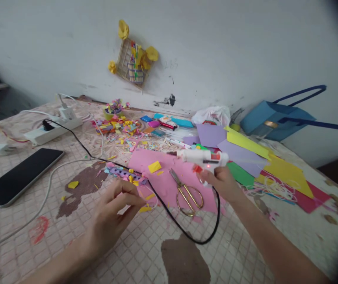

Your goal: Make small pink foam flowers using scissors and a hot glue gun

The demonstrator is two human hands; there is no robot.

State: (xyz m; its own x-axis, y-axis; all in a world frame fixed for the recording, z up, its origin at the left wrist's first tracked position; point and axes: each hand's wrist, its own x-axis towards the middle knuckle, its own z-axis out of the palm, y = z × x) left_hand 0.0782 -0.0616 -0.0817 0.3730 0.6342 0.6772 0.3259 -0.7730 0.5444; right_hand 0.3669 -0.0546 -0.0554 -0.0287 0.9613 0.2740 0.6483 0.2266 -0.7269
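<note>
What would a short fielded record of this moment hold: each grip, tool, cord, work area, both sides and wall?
Right grip: closed around white glue gun
Left grip: fingertips close together; whether they hold anything is unclear
Tool: nozzle toward person's left; red light on
Cord: black cord loops down below the gun
Work area: pink sheet bearing gold-handled scissors, yellow scrap
Left side: dark phone, white power strip
Right side: coloured sheets, blue bag
Wall: decoration with yellow flowers
</note>
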